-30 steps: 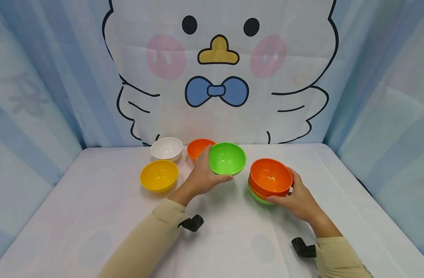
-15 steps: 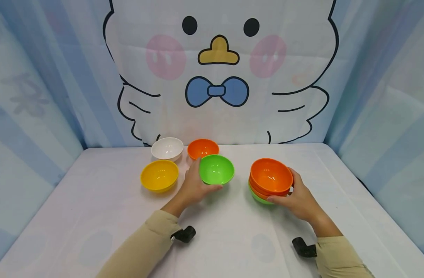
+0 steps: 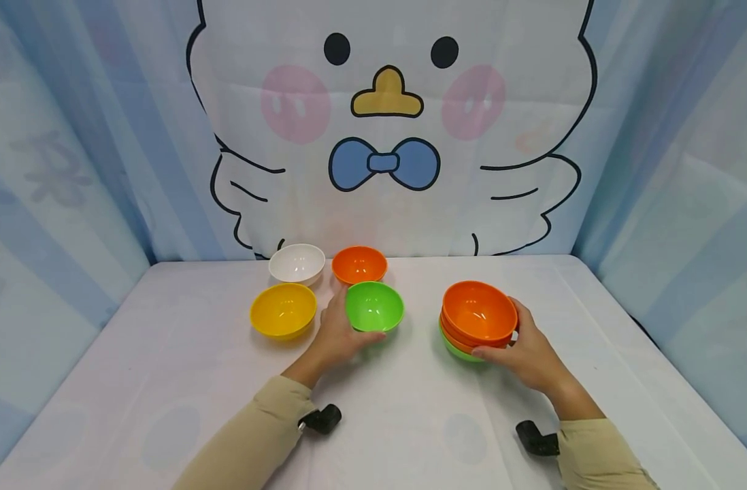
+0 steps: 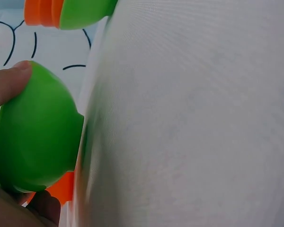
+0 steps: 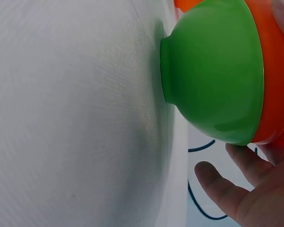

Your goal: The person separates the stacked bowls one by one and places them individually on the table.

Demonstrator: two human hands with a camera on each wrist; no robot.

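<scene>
Looking over the white tabletop (image 3: 165, 381) first, I see everything gathered toward its far half, in front of the cartoon-bird curtain (image 3: 386, 136). On the right stands the stack of bowls (image 3: 477, 320), two orange ones nested in a green one, and my right hand (image 3: 526, 354) grips its near side with fingers curled against the wall. Left of centre, my left hand (image 3: 337, 333) grasps the single green bowl (image 3: 375, 306), thumb under the near rim, fingers behind it. From the left wrist view the bowl's foot looks at or just off the cloth; I cannot tell which. Close around it sit the yellow bowl (image 3: 283, 311), the small orange bowl (image 3: 359, 265) and the white bowl (image 3: 296, 263).

My worry: the green bowl is just beside the small orange one, so a careless shift could knock it. On the right, tugging one-sidedly might tip or separate the nested stack.
</scene>
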